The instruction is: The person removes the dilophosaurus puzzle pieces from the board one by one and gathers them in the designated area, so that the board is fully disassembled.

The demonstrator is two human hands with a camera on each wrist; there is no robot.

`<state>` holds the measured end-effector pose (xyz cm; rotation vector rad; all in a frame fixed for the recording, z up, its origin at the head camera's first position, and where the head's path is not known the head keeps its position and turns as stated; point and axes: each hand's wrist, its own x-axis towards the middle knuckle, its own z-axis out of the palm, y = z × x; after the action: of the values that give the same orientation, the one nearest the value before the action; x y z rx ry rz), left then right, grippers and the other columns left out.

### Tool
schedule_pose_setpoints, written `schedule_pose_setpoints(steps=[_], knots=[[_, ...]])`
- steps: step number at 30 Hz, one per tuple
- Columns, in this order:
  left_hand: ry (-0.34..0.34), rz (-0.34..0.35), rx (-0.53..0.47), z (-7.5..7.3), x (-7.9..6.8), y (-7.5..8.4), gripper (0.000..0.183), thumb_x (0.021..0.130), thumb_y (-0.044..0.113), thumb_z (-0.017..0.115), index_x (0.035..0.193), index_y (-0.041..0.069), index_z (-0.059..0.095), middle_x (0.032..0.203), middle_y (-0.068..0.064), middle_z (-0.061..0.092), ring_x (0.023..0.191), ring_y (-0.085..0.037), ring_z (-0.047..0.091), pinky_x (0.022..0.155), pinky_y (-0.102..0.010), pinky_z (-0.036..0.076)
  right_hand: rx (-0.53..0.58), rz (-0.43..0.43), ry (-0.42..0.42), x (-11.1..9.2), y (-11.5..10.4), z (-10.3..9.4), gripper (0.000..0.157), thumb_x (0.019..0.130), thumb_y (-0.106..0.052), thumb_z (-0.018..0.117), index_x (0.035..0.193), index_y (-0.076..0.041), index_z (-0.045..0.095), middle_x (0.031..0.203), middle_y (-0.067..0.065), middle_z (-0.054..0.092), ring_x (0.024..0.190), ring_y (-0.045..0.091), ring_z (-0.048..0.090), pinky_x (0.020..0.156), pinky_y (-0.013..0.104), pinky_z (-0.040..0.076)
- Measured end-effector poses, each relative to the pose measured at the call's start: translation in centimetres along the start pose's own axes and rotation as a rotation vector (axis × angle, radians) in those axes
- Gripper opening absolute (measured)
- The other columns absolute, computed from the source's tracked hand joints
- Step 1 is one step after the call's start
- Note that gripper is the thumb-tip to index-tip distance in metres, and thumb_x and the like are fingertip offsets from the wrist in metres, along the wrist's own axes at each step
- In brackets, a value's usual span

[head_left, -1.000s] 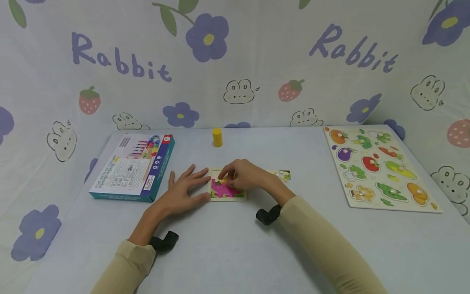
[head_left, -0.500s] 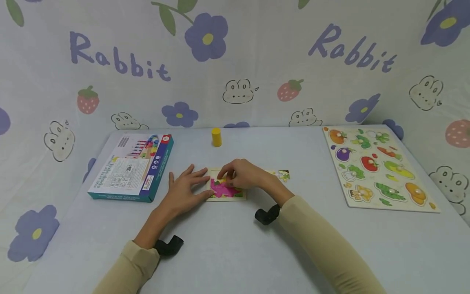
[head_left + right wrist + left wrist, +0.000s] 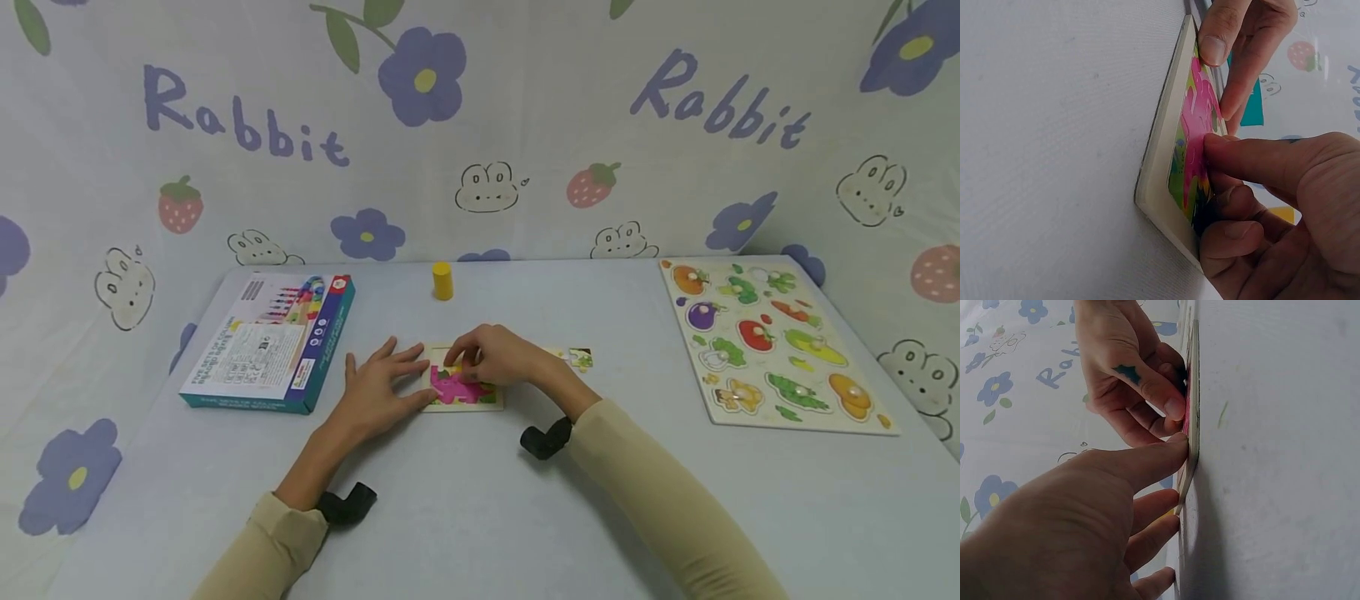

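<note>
A small wooden jigsaw puzzle [image 3: 463, 407] with a pink picture lies flat in a pale frame [image 3: 1159, 162], between both hands. The left hand [image 3: 381, 389], fingers spread and mostly straight, touches the frame's left edge; its thumb [image 3: 1154, 464] rests on the near left part. Over the right part of the picture bends the right hand [image 3: 498, 357], thumb and curled fingers brought together on a puzzle piece [image 3: 1202, 139] at the pink surface. That hand hides much of the puzzle's upper right. Beyond the right wrist a loose puzzle piece [image 3: 581, 358] shows.
At left lies a flat teal and purple box [image 3: 262, 342]. A yellow cylinder [image 3: 442, 282] stands at the back of the white table [image 3: 450, 517]. A vegetable knob-puzzle board [image 3: 780, 342] lies at right. Printed cloth [image 3: 540, 100] hangs behind.
The left forearm has shifted slightly to the right and its thumb has come onto the puzzle frame. The right hand stays at the same spot on the puzzle.
</note>
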<state>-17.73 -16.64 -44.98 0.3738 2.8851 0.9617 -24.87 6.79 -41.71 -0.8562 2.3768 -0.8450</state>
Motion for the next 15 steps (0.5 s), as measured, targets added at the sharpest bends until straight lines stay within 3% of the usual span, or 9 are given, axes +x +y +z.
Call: schedule_pose_setpoints(steps=[15], knots=[[0.011,0.005,0.012,0.09,-0.06,0.02,0.055,0.094,0.039,0.079,0.142,0.014,0.069,0.163,-0.005,0.053,0.165,-0.040,0.024,0.122,-0.085,-0.006,0.024,0.001,0.011,0.24,0.18,0.16,0.025,0.098,-0.006,0.070,0.122,-0.010,0.075,0.094,0.005,0.072,0.087,0.015,0.063,0.080,0.024,0.054]])
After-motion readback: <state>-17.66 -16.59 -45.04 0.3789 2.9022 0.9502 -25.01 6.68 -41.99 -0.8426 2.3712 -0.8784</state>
